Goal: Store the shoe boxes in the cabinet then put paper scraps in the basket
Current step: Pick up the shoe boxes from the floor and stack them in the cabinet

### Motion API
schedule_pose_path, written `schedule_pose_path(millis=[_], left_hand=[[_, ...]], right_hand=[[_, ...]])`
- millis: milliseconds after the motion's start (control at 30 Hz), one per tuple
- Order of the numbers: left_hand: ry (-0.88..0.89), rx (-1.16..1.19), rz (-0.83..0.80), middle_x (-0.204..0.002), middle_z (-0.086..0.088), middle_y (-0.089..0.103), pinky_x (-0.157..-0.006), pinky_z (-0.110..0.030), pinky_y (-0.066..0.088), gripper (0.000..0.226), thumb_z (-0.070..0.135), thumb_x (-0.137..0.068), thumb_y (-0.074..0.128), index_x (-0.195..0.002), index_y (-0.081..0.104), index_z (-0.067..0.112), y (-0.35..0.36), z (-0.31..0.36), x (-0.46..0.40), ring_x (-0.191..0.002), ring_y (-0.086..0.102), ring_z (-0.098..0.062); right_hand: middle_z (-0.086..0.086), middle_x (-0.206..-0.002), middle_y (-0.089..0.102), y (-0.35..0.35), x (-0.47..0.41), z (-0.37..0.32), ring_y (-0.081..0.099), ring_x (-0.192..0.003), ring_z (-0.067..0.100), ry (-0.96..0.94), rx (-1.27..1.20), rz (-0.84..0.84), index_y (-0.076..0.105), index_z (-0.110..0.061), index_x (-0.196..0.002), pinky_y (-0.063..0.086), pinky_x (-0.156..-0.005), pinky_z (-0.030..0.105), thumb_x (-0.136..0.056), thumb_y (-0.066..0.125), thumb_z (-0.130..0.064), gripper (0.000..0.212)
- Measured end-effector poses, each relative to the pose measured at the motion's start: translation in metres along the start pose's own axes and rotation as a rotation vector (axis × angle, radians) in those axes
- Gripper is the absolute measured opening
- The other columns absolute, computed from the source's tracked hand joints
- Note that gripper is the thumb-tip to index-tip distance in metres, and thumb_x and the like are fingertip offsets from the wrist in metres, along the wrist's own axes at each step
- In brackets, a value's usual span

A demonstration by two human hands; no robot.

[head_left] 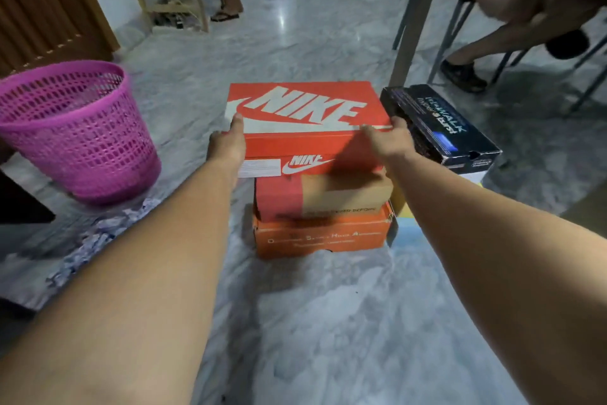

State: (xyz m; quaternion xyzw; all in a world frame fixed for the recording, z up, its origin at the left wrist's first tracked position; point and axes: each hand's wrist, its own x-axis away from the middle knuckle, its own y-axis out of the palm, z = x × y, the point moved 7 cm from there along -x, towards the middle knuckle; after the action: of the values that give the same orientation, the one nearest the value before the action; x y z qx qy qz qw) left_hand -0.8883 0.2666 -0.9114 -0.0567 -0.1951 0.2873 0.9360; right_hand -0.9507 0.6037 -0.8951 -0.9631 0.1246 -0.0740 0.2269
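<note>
An orange Nike shoe box tops a stack of three on the marble floor, above a red-and-tan box and an orange box. My left hand grips the top box's near left corner, thumb on the lid. My right hand holds its near right corner. A black shoe box lies on another stack to the right. A pink mesh basket stands at the left, with paper scraps strewn on the floor in front of it.
A grey table leg rises behind the boxes. A seated person's legs and chair are at the right. Another person's feet stand by a wooden rack at the back. A dark cabinet edge is at the left.
</note>
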Motion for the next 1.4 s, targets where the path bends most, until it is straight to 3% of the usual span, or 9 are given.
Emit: schedule_pose_path(millis=[133,367,500,567,767,867,967,1100,1400], left_hand=[[0.046,0.087,0.054,-0.113,-0.001,0.067,-0.089,-0.042,0.057,0.044,0.047,-0.09,0.053,-0.124,0.057,0.02,-0.006,-0.006,0.015,-0.095,0.067,-0.026],[-0.018,0.071,0.3,-0.11,-0.005,0.069,-0.086,-0.037,0.051,0.027,0.033,-0.092,0.056,-0.116,0.055,0.02,-0.092,-0.033,0.153,-0.101,0.064,-0.029],[-0.209,0.111,0.389,-0.1,-0.005,0.071,-0.076,-0.042,0.052,0.025,0.042,-0.081,0.056,-0.101,0.052,0.027,-0.183,-0.06,0.291,-0.097,0.067,-0.034],[-0.306,0.131,0.448,-0.094,0.003,0.071,-0.072,-0.039,0.053,0.019,0.039,-0.081,0.057,-0.098,0.052,0.033,-0.24,-0.071,0.361,-0.092,0.068,-0.03],[-0.46,0.224,0.809,-0.078,0.027,0.068,-0.061,-0.021,0.045,0.033,0.026,-0.073,0.063,-0.088,0.056,0.054,-0.428,-0.063,0.535,-0.077,0.065,-0.015],[-0.499,0.295,1.021,-0.085,0.006,0.068,-0.07,-0.035,0.042,0.025,0.027,-0.074,0.06,-0.095,0.057,0.04,-0.514,-0.037,0.582,-0.082,0.062,-0.028],[-0.472,0.249,1.185,-0.101,-0.008,0.069,-0.077,-0.038,0.049,0.03,0.03,-0.085,0.06,-0.115,0.058,0.035,-0.594,-0.01,0.606,-0.088,0.064,-0.032],[-0.36,0.313,1.325,-0.109,-0.015,0.069,-0.087,-0.049,0.055,0.056,0.036,-0.075,0.051,-0.127,0.059,0.016,-0.677,-0.005,0.597,-0.1,0.066,-0.036],[-0.425,0.321,1.57,-0.125,-0.022,0.065,-0.099,-0.042,0.048,0.065,0.049,-0.089,0.063,-0.132,0.055,0.001,-0.784,-0.057,0.544,-0.118,0.06,-0.038]], right_hand=[[0.003,-0.134,0.063,-0.002,0.009,0.014,0.061,-0.124,0.026,-0.012,-0.071,0.05,0.043,-0.022,-0.149,0.049,-0.108,0.045,-0.084,0.073,-0.038,0.073],[0.0,-0.117,0.065,-0.041,0.145,-0.024,0.065,-0.11,0.021,-0.122,-0.192,0.213,0.052,-0.018,-0.136,0.048,-0.106,0.033,-0.081,0.064,-0.027,0.058],[0.013,-0.132,0.065,-0.064,0.262,-0.049,0.063,-0.12,0.03,-0.051,0.003,0.029,0.052,-0.024,-0.141,0.046,-0.107,0.04,-0.073,0.059,-0.05,0.073],[0.018,-0.128,0.067,-0.071,0.325,-0.067,0.066,-0.114,0.032,0.008,0.038,-0.103,0.056,-0.024,-0.135,0.049,-0.097,0.021,-0.066,0.058,-0.058,0.077],[0.025,-0.112,0.069,-0.016,0.496,-0.168,0.054,-0.087,-0.029,-0.022,-0.033,-0.52,0.065,-0.008,-0.122,0.043,-0.075,-0.005,-0.058,0.068,-0.054,0.079],[-0.003,-0.109,0.067,0.022,0.57,-0.228,0.059,-0.09,-0.019,-0.129,0.009,-0.667,0.063,-0.036,-0.115,0.045,-0.07,-0.004,-0.063,0.08,-0.024,0.056],[0.013,-0.123,0.066,0.074,0.62,-0.298,0.067,-0.101,0.016,-0.244,0.028,-0.751,0.058,-0.036,-0.126,0.049,-0.067,0.0,-0.074,0.088,-0.007,0.066],[0.003,-0.126,0.063,0.171,0.673,-0.381,0.065,-0.112,0.028,-0.449,0.056,-0.953,0.054,-0.039,-0.133,0.056,-0.094,0.042,-0.083,0.082,-0.024,0.06],[0.01,-0.142,0.056,0.371,0.774,-0.431,0.058,-0.128,0.033,-0.611,0.098,-1.248,0.037,-0.037,-0.154,0.051,-0.103,0.049,-0.075,0.072,-0.067,0.092]])
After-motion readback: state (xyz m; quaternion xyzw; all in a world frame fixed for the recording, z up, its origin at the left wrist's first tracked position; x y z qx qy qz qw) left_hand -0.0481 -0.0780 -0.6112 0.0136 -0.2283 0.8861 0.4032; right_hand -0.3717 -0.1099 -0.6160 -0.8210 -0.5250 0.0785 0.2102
